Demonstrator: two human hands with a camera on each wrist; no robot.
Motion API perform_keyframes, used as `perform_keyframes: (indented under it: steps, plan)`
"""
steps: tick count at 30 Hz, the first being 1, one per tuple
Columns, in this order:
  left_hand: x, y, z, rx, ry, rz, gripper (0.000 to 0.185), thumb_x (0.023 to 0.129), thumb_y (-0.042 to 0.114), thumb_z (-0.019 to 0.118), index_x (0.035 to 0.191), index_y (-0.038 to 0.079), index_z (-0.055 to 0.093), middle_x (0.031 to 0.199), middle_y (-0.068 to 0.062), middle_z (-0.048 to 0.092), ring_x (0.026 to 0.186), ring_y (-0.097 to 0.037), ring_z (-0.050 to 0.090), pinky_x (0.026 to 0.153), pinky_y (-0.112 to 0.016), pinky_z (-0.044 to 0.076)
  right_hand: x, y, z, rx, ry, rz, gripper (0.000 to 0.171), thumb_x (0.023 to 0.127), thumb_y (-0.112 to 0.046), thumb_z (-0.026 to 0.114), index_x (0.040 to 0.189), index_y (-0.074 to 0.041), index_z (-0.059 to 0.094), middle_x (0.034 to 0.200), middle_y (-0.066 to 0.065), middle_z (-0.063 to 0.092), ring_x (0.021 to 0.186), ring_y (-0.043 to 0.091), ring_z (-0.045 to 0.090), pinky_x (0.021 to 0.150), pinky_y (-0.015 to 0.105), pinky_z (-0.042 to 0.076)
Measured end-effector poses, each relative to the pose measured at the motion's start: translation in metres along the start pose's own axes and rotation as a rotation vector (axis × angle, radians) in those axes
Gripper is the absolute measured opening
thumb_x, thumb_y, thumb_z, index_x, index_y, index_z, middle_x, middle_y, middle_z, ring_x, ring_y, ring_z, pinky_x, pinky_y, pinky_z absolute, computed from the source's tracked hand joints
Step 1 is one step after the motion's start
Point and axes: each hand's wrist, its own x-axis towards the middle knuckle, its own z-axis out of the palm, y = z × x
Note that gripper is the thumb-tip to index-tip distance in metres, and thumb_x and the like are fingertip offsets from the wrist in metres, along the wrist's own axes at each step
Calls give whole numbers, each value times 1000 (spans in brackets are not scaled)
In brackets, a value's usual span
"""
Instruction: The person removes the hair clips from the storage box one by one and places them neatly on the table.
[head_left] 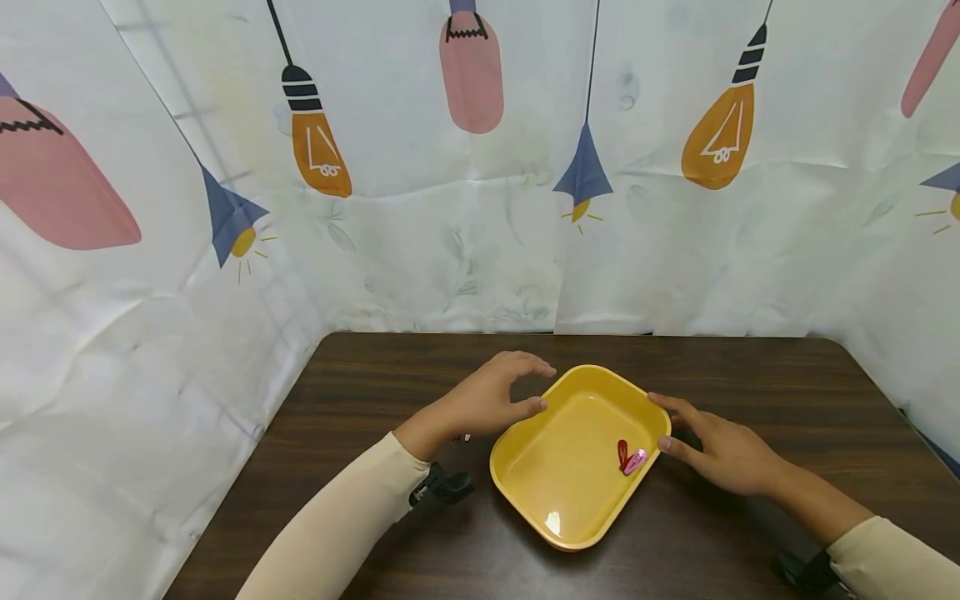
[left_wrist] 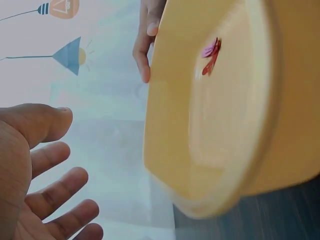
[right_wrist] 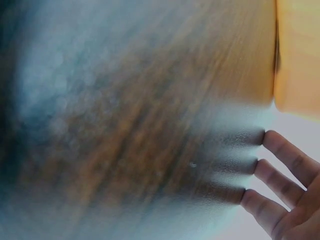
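A yellow tray point(head_left: 566, 450) with raised walls sits at an angle on the table. Inside it, near the right wall, lie a red hair clip point(head_left: 622, 454) and a pink hair clip point(head_left: 636, 461), side by side and touching. My left hand point(head_left: 486, 398) hovers at the tray's left rim, thumb and fingers spread; the left wrist view shows it apart from the tray with nothing in it. On the opposite side, my right hand point(head_left: 716, 450) has its index finger and thumb at the rim. Its other fingers point(right_wrist: 285, 155) rest on the tabletop in the right wrist view.
The dark wood-grain table point(head_left: 375, 375) runs back to a white curtain point(head_left: 450, 242) printed with lamps and bulbs. A small pink item point(head_left: 467, 437) peeks out by my left wrist, mostly hidden. Each wrist wears a dark camera strap point(head_left: 441, 485).
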Motion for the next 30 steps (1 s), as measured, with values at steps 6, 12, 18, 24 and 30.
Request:
perform_keyframes:
  steps: [6,12,18,24,30]
  plan:
    - [11,6,6,11,-18,35,44,100,28,70,139,8,62,140,-1,59,136,-22,46,114,-42,36,0,0,0,7,-5,4,63,103,-46,59,159,-35,32,128,14,68,105,42,68,69,60,55]
    - [21,14,10,26,-37,36,43,102,32,66,140,14,61,143,2,56,138,-20,45,114,-39,36,-1,1,0,5,-3,9,63,103,-47,59,159,-35,32,130,15,67,107,42,67,70,60,55]
    - [32,20,17,36,-62,40,43,102,36,65,141,16,61,142,2,56,138,-17,45,115,-35,34,0,0,0,5,-9,13,63,103,-48,59,159,-36,31,130,14,66,108,43,67,72,62,54]
    - [43,25,26,43,-103,61,42,102,35,65,140,17,63,141,2,58,136,-15,47,114,-30,34,0,-1,-2,8,-11,10,63,104,-47,58,159,-35,31,131,15,66,108,43,67,71,62,54]
    - [53,29,37,57,-141,55,43,102,34,66,140,15,63,141,1,58,136,-14,47,114,-28,33,0,-2,-2,6,-13,14,63,103,-48,58,159,-34,32,131,15,66,108,43,66,72,63,54]
